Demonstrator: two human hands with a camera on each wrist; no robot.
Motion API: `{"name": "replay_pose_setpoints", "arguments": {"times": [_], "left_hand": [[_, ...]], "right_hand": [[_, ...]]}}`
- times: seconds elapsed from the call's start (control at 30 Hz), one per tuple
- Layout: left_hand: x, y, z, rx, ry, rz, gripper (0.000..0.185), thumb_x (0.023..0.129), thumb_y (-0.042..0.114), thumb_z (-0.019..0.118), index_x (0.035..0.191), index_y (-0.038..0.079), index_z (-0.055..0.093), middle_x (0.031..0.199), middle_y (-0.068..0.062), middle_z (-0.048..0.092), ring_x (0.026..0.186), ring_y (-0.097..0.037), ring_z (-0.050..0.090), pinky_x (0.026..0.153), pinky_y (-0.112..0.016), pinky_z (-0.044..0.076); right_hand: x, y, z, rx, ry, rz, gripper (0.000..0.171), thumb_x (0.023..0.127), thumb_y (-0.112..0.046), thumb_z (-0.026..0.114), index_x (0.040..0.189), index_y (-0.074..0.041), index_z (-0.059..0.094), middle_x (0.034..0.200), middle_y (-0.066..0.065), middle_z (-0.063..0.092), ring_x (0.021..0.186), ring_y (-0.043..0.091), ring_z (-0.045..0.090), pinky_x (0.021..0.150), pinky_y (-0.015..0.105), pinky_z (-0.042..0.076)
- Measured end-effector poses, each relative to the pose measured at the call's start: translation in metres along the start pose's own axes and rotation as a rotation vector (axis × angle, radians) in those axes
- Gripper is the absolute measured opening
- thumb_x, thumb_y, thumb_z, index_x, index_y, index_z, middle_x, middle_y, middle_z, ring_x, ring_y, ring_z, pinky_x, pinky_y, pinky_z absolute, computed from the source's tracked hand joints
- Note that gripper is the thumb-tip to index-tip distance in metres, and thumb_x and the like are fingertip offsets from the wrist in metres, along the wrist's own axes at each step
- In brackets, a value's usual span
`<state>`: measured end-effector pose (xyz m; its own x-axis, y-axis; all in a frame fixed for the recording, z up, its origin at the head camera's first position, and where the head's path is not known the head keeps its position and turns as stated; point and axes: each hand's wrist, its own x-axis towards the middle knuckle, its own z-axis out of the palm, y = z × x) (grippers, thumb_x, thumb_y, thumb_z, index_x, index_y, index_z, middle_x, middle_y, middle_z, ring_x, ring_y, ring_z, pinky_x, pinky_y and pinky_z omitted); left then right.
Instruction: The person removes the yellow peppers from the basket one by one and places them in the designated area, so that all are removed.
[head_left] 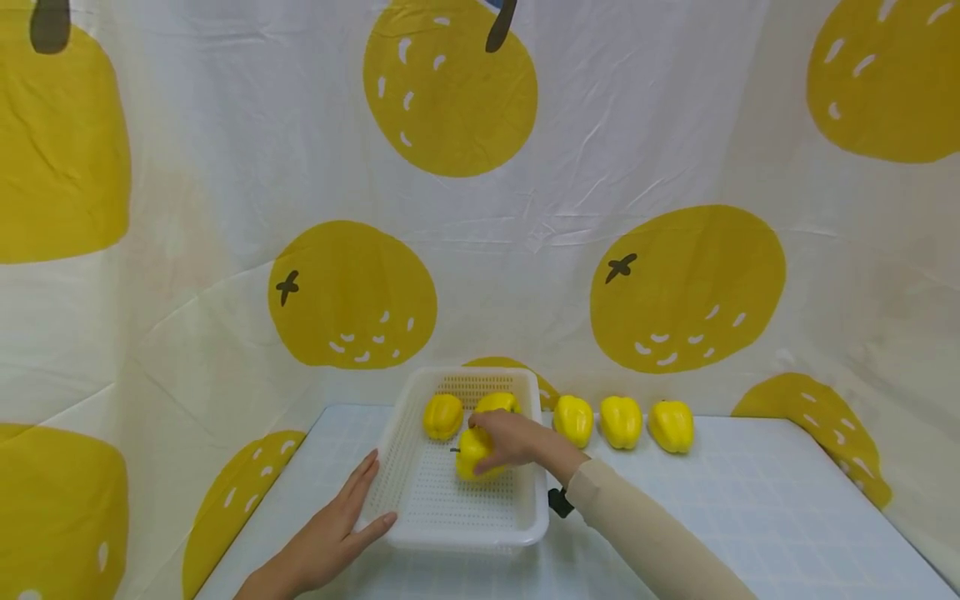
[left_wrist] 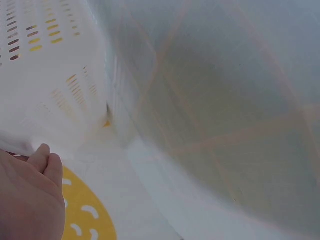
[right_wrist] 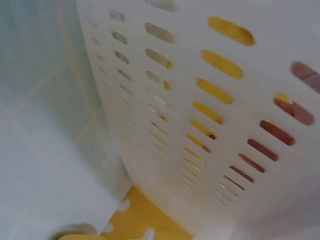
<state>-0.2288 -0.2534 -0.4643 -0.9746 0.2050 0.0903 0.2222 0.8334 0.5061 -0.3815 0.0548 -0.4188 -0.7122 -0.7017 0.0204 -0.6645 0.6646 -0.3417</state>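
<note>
Right hand (head_left: 513, 442) has fingers curled around a yellow pepper (head_left: 472, 454) inside the white basket (head_left: 450, 521), near the tabletop's back-left corner; left hand (head_left: 330, 525), fingers straight, steadies its rim.

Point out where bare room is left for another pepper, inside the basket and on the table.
Inside the basket, the near half, in front of the pepper the right hand grips, is bare. On the table, the wide stretch right of the basket and before the three peppers is free. The basket's far end, with two peppers, is crowded.
</note>
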Motion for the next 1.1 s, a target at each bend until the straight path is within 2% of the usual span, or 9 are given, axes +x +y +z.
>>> {"name": "replay_pose_setpoints", "arguments": {"times": [0.13,0.37,0.6,0.73,0.97,1.1], "left_hand": [[0.000,-0.001,0.001,-0.002,0.003,0.002,0.096,0.097,0.068,0.052,0.165,0.010,0.015,0.173,-0.005,0.007,0.153,-0.032,0.026,0.117,-0.062,0.030],[-0.001,-0.003,0.001,0.005,0.007,0.010,0.094,0.099,0.065,0.053,0.165,0.010,0.014,0.172,-0.006,0.008,0.153,-0.034,0.027,0.116,-0.063,0.030],[0.001,-0.003,0.001,0.010,0.009,0.017,0.097,0.097,0.069,0.050,0.165,0.011,0.014,0.173,-0.005,0.008,0.152,-0.035,0.029,0.115,-0.063,0.031],[0.002,-0.002,0.000,0.009,0.007,0.018,0.097,0.097,0.069,0.050,0.165,0.010,0.014,0.173,-0.005,0.007,0.152,-0.035,0.028,0.116,-0.062,0.031],[0.001,-0.002,0.000,-0.005,0.000,0.012,0.097,0.097,0.069,0.050,0.165,0.009,0.014,0.172,-0.007,0.007,0.152,-0.036,0.027,0.116,-0.064,0.030],[0.001,-0.003,0.000,-0.006,0.000,0.020,0.096,0.098,0.068,0.050,0.165,0.010,0.013,0.173,-0.005,0.007,0.152,-0.035,0.027,0.116,-0.063,0.030]], "right_hand": [[-0.006,0.001,-0.007,0.061,0.067,-0.006,0.071,0.083,-0.052,0.083,0.139,-0.016,0.057,0.130,0.000,0.065,0.114,0.016,0.060,0.103,0.039,0.050],[-0.022,-0.005,-0.023,0.226,0.153,-0.022,0.061,0.088,-0.050,0.078,0.133,-0.013,0.060,0.111,0.001,0.068,0.095,0.016,0.061,0.084,0.034,0.054],[-0.042,-0.004,-0.039,0.452,0.211,0.128,0.065,0.088,-0.052,0.076,0.135,-0.010,0.060,0.124,0.008,0.064,0.100,0.021,0.063,0.079,0.035,0.059],[-0.050,-0.001,-0.042,0.565,0.246,0.198,0.063,0.088,-0.052,0.077,0.131,-0.009,0.060,0.119,0.009,0.063,0.097,0.023,0.064,0.071,0.035,0.061],[-0.066,0.007,-0.047,0.576,0.321,0.304,0.071,0.087,-0.056,0.077,0.129,-0.001,0.062,0.113,0.009,0.066,0.090,0.020,0.066,0.071,0.036,0.062],[-0.076,0.011,-0.049,0.592,0.337,0.348,0.061,0.087,-0.055,0.076,0.121,-0.005,0.068,0.105,0.006,0.069,0.087,0.019,0.066,0.075,0.036,0.062]]}}
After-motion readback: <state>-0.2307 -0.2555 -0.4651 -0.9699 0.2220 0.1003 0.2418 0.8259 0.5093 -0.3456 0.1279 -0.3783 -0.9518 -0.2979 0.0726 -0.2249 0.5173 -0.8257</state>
